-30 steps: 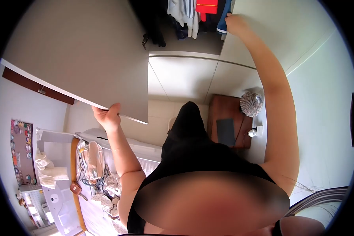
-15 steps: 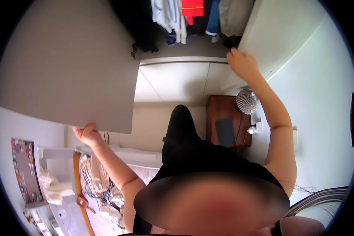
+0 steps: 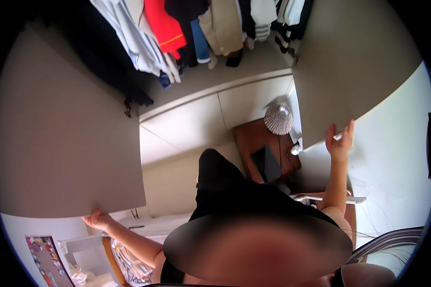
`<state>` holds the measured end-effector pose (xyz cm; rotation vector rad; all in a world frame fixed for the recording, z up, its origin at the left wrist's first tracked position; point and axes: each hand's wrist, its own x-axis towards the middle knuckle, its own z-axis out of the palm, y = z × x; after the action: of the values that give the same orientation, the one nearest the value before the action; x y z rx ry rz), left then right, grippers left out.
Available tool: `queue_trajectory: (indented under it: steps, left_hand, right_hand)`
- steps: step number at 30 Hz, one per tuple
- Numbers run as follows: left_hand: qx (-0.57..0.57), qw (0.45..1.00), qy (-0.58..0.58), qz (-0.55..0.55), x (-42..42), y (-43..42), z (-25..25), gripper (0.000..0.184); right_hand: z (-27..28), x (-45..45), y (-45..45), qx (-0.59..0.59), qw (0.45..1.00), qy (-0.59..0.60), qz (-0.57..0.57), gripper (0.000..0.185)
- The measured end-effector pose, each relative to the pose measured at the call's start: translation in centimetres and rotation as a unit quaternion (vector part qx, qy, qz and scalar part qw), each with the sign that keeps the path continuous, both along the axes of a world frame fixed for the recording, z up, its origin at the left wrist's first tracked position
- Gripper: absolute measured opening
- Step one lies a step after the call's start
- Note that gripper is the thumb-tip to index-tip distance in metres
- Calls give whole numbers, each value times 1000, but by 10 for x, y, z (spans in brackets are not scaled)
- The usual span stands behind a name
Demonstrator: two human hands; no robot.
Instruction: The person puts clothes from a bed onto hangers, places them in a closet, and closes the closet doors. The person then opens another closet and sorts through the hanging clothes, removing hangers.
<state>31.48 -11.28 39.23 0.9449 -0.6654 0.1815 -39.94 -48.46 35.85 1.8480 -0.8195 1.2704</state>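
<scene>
The left wardrobe door (image 3: 76, 153) stands swung open, and my left hand (image 3: 98, 220) grips its outer edge with fingertips over the inner face. On the other side, my right hand (image 3: 339, 142) holds the outer edge of the right wardrobe door (image 3: 354, 71), its fingers apart along that edge. Between the doors is the open wardrobe, where several clothes hang, among them a red garment (image 3: 164, 28), a beige one (image 3: 221, 28) and a pale striped shirt (image 3: 129, 43). Dark clothing (image 3: 100, 62) hangs beside the left door's hinge.
White lower cabinet fronts (image 3: 187, 115) run beneath the wardrobe. A brown nightstand (image 3: 244, 138) carries a pleated lamp (image 3: 278, 119) and a dark flat object (image 3: 266, 162). My black-clad leg (image 3: 218, 167) is in front of the cabinets. A decorated board (image 3: 45, 260) appears at lower left.
The right door has swung outward with my right hand at its edge, showing more hanging clothes. The left door and my left hand appear lower, and the view has tilted.
</scene>
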Motion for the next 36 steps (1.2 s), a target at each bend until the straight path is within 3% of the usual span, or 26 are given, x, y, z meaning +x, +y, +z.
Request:
queue_trajectory:
  steps: [2, 4, 7, 10, 11, 14, 15, 16, 18, 19, 21, 24, 25, 27, 30, 32, 34, 36]
  left_hand:
    - [-11, 1000, 1, 20, 2, 2, 1, 64]
    - [-16, 997, 35, 61, 13, 12, -9, 64]
    - [16, 999, 11, 40, -8, -13, 20, 52]
    - [17, 997, 11, 78, 4, -5, 6, 46]
    - [20, 997, 2, 69, 27, 10, -12, 45]
    - [11, 997, 6, 74, 11, 5, -8, 43]
    - [11, 996, 13, 84, -5, -6, 2, 42]
    - [7, 983, 16, 185, -10, -17, 0, 41]
    - [17, 916, -36, 399, -30, -41, 0, 41]
    - [32, 852, -74, 517, -48, -55, 7, 41]
    - [121, 633, -245, 724, -95, -95, 44, 46]
    - [112, 675, -407, 605, -78, -142, 38, 57]
    - [80, 689, -455, 558, -98, -187, 62, 57]
    - [39, 721, -462, 514, -100, -232, 84, 53]
    - [-23, 753, -466, 464, -74, -283, 134, 49]
    - [20, 758, -465, 456, -56, -307, 179, 48]
    - [-18, 780, -457, 427, -37, -340, 225, 44]
    - [38, 800, -463, 379, -28, -357, 266, 50]
  right_hand:
    - [-24, -12, 10, 111, 985, -132, -3, 84]
    - [-22, 2, -3, 38, 962, -257, 80, 77]
    - [-5, 22, -7, 133, 915, -355, -135, 67]
    - [-9, 12, -16, 179, 839, -508, 81, 58]
    - [-9, 11, -17, 163, 816, -543, 112, 47]
    - [-9, -2, -11, 232, 778, -579, 77, 36]
    - [-5, 4, -11, 199, 785, -582, 75, 30]
    - [-6, 2, -11, 197, 792, -575, 57, 30]
    - [-18, -12, -15, 197, 804, -559, 33, 29]
    - [-30, -24, -20, 204, 816, -541, 9, 29]
    - [-67, -63, -27, 221, 831, -511, -16, 30]
    - [-42, -55, -30, 236, 829, -507, 13, 34]
    - [-36, -53, -31, 235, 832, -502, 13, 35]
    - [-49, -71, -28, 255, 834, -483, -73, 37]
    - [-36, -71, -18, 324, 783, -460, -265, 48]
    - [-26, -69, -24, 350, 737, -465, -344, 57]
    - [-17, -66, -30, 376, 705, -462, -384, 60]
    - [-8, -59, -31, 403, 684, -461, -397, 64]
